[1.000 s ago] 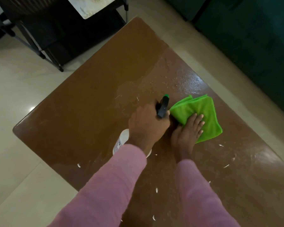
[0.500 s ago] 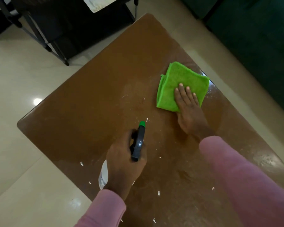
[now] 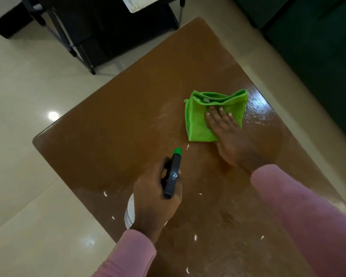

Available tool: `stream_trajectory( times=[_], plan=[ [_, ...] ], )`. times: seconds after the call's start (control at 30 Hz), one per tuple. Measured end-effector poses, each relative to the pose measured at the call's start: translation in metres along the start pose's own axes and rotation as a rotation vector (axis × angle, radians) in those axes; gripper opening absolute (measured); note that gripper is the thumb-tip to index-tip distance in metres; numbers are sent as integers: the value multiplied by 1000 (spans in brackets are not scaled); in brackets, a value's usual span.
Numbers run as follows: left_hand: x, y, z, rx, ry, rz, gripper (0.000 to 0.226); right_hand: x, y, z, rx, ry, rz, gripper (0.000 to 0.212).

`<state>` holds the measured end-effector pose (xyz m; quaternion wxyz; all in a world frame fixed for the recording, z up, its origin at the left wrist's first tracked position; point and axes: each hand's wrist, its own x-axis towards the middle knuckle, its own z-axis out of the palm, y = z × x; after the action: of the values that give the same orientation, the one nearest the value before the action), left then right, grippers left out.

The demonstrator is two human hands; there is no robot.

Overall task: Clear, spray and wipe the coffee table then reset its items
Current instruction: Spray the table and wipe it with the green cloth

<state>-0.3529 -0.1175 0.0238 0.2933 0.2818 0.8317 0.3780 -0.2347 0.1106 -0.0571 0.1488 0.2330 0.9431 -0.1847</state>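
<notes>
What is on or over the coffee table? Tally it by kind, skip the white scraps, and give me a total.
cloth: 1 (green, flat on the table)
spray bottle: 1
hands: 2 (left hand holds the spray bottle; right hand presses on the cloth)
Total: 4

your left hand (image 3: 154,198): fingers curled round spray bottle (image 3: 173,172) | your right hand (image 3: 226,134): flat, fingers straight, pressing cloth (image 3: 196,124)
</notes>
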Motion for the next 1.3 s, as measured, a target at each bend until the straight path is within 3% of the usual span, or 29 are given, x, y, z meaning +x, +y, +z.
stream_trajectory(
  times=[0.13,0.23,0.3,0.4,0.5,0.57,0.63,0.73,0.8,0.9,1.0,1.07,1.17,1.3],
  plan=[
    [0,1,2,-19,-1,4,25,43,43,-26,109,165,372,75],
    [-1,2,5,6,2,35,27,74,17,-31,160,205,563,65],
    [-4,3,3,7,10,47,26,72,-19,-22,121,175,463,66],
    [-6,3,0,-41,18,31,24,36,-75,9,32,43,117,67],
    [-9,-1,-6,-66,10,55,26,12,-69,12,-53,-4,-159,75],
    [-14,-2,-10,-65,-12,60,25,24,-40,7,-109,92,-69,81],
    [-21,-6,-11,-82,-24,26,27,45,-23,-9,2,89,206,74],
    [-33,-19,-11,-123,-30,-132,28,69,-51,-13,89,130,419,67],
    [-47,-31,-14,-155,-1,-201,21,62,-90,1,65,140,317,69],
    [-71,-45,-26,-179,26,-233,16,21,-151,40,13,54,27,76],
    [-90,-55,-43,-163,44,-235,7,-7,-160,49,-80,11,-206,79],
    [-98,-62,-55,-139,52,-272,15,3,-133,40,-66,11,-135,80],
    [-106,-73,-70,-113,34,-316,28,29,-104,22,20,83,172,74],
    [-111,-90,-82,-103,20,-339,14,42,-144,28,100,116,328,69]
  ],
)
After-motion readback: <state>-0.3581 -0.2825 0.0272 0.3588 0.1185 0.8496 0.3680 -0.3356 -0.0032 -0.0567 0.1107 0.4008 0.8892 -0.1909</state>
